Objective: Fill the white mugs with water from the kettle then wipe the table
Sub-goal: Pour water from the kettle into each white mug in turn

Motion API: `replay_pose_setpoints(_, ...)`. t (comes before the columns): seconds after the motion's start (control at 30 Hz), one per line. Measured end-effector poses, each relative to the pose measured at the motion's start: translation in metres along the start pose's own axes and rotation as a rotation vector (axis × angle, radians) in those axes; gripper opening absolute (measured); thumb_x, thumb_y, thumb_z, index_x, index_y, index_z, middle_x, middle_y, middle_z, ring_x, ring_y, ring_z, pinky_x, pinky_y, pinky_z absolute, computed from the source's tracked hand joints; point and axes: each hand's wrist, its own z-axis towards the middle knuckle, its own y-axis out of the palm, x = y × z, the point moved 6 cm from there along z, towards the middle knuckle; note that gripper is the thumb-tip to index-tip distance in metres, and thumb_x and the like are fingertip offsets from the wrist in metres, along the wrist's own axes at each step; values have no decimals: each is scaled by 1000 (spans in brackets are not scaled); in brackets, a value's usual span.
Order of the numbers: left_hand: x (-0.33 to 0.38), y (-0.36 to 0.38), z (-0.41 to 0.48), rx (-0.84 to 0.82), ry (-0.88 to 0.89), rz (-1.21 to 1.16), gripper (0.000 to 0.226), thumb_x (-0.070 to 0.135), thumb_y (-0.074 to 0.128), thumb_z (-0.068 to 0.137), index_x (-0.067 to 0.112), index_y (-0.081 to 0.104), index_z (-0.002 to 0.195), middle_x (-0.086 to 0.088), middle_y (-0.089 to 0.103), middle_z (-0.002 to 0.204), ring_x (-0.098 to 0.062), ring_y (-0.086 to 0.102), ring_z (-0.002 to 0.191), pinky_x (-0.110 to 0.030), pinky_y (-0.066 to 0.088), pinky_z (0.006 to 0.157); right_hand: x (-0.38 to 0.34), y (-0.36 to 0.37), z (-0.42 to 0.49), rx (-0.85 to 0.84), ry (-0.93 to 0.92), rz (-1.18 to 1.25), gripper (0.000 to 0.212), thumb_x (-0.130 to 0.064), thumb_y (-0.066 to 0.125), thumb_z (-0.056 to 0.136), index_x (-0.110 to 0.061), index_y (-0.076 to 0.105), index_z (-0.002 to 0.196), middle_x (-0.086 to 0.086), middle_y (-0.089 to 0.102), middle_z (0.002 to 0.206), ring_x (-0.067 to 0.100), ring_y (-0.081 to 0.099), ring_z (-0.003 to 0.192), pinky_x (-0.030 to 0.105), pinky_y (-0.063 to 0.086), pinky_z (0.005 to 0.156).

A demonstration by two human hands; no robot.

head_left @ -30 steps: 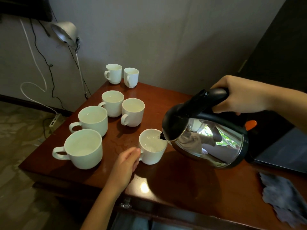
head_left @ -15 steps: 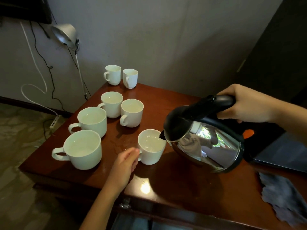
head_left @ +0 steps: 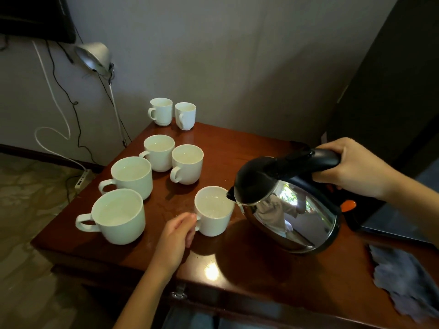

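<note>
A right hand (head_left: 354,169) grips the tilted kettle (head_left: 285,203) by its handle, spout over a white mug (head_left: 213,212) on the wooden table (head_left: 261,269); the left hand (head_left: 175,236) pinches the mug's handle.

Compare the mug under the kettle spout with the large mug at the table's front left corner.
The spout mug is smaller than the corner mug. The left hand holds the spout mug's handle; the corner mug's handle is free. The kettle tips over the spout mug, not the corner mug. Both are white, upright, handles pointing left.
</note>
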Motion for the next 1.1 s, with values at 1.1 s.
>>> replay_pose_setpoints(1.1, 5, -24, -4, 805, 100, -85, 20, 26, 39, 100, 15, 52, 91, -3, 55, 82, -16, 54, 79, -32, 43, 74, 41, 23, -19, 403, 81, 312, 23, 11, 63, 72, -12, 61, 67, -6, 56, 47, 7, 47, 41, 15, 34, 42)
